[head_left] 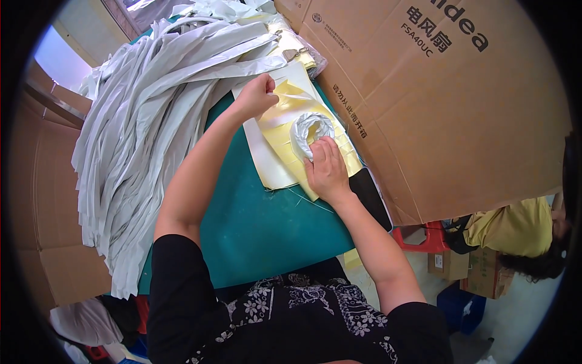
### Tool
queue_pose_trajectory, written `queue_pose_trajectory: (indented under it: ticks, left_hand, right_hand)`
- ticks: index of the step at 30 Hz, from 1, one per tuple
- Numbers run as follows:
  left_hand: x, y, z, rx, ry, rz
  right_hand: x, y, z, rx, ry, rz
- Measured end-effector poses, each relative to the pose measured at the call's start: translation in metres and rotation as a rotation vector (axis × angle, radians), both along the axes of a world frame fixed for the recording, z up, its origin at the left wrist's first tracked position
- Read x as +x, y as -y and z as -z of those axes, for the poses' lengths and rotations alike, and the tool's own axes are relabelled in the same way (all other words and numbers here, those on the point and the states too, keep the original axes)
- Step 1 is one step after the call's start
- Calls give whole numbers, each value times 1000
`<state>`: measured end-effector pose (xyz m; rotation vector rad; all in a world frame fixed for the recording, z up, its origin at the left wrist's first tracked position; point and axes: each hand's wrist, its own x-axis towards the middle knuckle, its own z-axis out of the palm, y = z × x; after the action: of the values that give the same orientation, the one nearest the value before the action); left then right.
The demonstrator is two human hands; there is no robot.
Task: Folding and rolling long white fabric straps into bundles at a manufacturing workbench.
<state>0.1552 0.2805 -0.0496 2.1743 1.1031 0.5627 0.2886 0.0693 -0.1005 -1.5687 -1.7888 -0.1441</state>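
My right hand (pixel 328 171) grips the near rim of a coiled, crinkled white-silver strip (pixel 302 129), fingers hooked into its open middle. The coil rests on a stack of shiny yellow fabric pieces (pixel 283 131), with a white piece (pixel 262 159) showing beneath on the left. Farther off to the left, my left hand (pixel 257 97) is closed, fingers curled together at the upper edge of the yellow fabric. What it pinches, if anything, is hidden from this view.
Long white strips (pixel 151 115) hang in a thick heap along the table's left. The table has a green top (pixel 242 242). A big cardboard sheet (pixel 436 121) stands on the right, with a black flat item (pixel 368 197) beside it. Another person's yellow top (pixel 515 227) shows lower right.
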Motion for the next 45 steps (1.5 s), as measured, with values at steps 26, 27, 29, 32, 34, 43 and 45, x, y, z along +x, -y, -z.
queue_pose_trajectory:
  ticks: [26, 27, 29, 32, 34, 43, 45]
  left_hand:
    - [-178, 70, -79, -524, 909, -48]
    - [-173, 95, -65, -527, 848, -96]
    - [-140, 158, -65, -551, 777, -164]
    - [-115, 215, -58, -527, 869, -180]
    - [-103, 238, -47, -450, 921, -203]
    - [-109, 278, -17, -378, 727, -311]
    - [-112, 284, -19, -378, 705, -334]
  right_hand:
    - [3, 2, -27, -210, -73, -36]
    - [-2, 5, -36, -228, -185, -55]
    - [-12, 16, -53, -284, -344, -83]
    - [-36, 41, -68, -441, -563, -157]
    - [-50, 58, -72, -431, -555, -195]
    - [-83, 111, -81, -351, -436, -266]
    - [-90, 117, -86, -308, -422, -280]
